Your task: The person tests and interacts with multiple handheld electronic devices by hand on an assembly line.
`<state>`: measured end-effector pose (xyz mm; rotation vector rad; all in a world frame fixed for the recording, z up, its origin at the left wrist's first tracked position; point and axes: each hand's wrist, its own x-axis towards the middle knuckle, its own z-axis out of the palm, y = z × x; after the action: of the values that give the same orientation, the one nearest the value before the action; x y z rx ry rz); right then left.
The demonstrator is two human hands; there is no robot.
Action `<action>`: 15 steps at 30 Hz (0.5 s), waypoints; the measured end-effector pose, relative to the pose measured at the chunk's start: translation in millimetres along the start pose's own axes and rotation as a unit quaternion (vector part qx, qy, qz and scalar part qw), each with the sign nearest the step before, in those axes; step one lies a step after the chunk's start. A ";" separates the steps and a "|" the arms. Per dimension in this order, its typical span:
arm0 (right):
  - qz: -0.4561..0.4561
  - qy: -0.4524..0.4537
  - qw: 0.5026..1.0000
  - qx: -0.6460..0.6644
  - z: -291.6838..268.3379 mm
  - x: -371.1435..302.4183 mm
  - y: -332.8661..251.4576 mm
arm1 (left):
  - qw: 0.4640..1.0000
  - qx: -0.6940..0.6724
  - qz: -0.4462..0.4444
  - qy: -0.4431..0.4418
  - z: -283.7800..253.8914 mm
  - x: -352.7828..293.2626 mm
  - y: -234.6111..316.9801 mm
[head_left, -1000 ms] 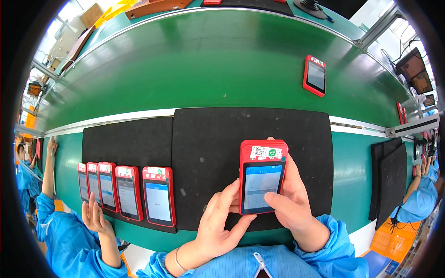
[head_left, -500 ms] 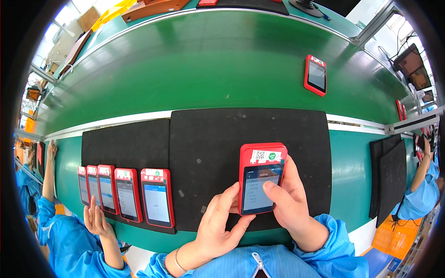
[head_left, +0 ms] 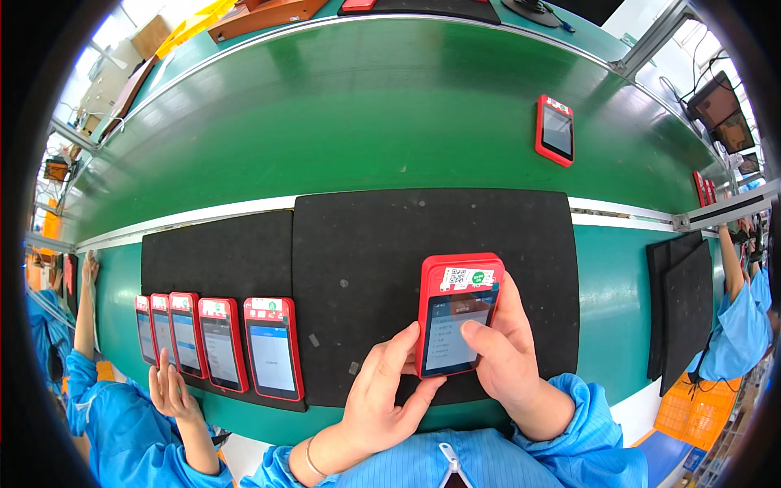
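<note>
A red handheld terminal (head_left: 458,325) with a lit touchscreen is held above the large black mat (head_left: 366,244), its top tipped away from me. My right hand (head_left: 508,350) wraps round its right side, with the thumb on the screen. On the lower left edge and bottom corner, my left hand (head_left: 386,390) pinches it between fingers and thumb. A white label with a square code and a green round sticker sit above the screen. To the left, several similar terminals (head_left: 273,350) lie in a row on a smaller black mat (head_left: 220,252), screens up.
A co-worker's hand (head_left: 169,390) is beside the row. Beyond the mats runs a green belt (head_left: 325,106) carrying a single red terminal (head_left: 556,130). Stacked black mats (head_left: 683,309) and an orange crate (head_left: 700,415) are at right, near another co-worker's blue sleeve (head_left: 736,333).
At right, the co-worker's arm has stretched forward toward the metal rail. My view has shifted slightly; both my hands keep their hold on the terminal, and my thumb stays on the screen.
</note>
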<state>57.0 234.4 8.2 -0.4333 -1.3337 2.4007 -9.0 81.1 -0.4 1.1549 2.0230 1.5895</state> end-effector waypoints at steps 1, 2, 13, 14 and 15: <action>0.002 0.002 1.000 0.000 0.4 0.0 -0.1 | 1.000 0.000 0.000 0.000 -0.1 0.2 0.1; 0.005 0.004 1.000 -0.001 0.7 0.1 -0.2 | 1.000 -0.001 -0.001 -0.001 -0.3 0.4 0.4; 0.039 0.000 0.999 -0.014 -2.0 0.9 -0.9 | 1.000 -0.016 -0.007 0.002 0.5 1.2 0.0; 0.039 -0.003 0.999 -0.018 -2.7 0.9 -0.7 | 1.000 -0.014 -0.009 0.001 -0.1 0.9 0.0; 0.039 -0.004 0.999 -0.017 -2.1 1.1 -0.5 | 1.000 -0.012 -0.012 -0.001 -0.8 0.4 -0.1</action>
<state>57.1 236.7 7.5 -0.4955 -1.3878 2.4479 -9.8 80.9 -0.1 1.1194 2.0034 1.5976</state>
